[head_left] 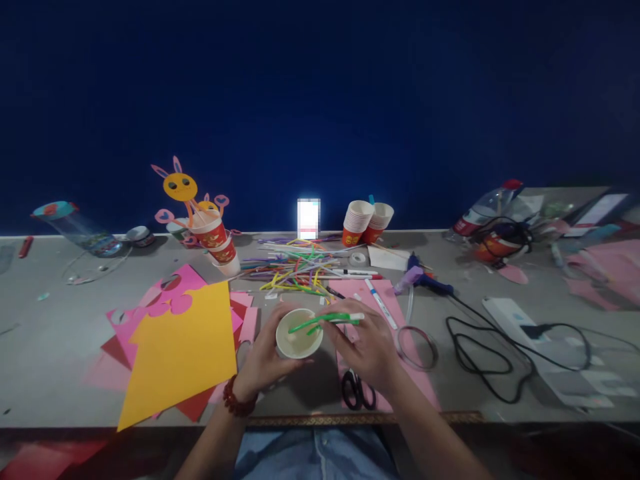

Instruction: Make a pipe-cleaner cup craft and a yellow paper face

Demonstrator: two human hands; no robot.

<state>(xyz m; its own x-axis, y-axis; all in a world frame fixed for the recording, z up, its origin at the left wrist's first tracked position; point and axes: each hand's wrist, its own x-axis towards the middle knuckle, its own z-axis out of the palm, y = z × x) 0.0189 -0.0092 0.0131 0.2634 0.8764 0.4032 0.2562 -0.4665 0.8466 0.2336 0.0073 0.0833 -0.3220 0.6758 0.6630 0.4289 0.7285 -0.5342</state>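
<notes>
My left hand (264,357) is wrapped round a paper cup (299,333) whose open mouth faces me, held just above the table's near edge. A red bead bracelet (238,399) sits on that wrist. My right hand (367,347) pinches a green straw (325,321) that lies across the cup's rim and reaches into it. Black-handled scissors (357,390) lie on pink paper (395,313) just under my right hand.
An orange sheet (183,347) over pink and red paper lies to the left. Behind are loose coloured straws (295,267), stacked paper cups (367,223), a cup craft with an orange face (200,207), a tape ring (417,347), a glue gun (423,280), black cable (480,360) and bottles (483,213).
</notes>
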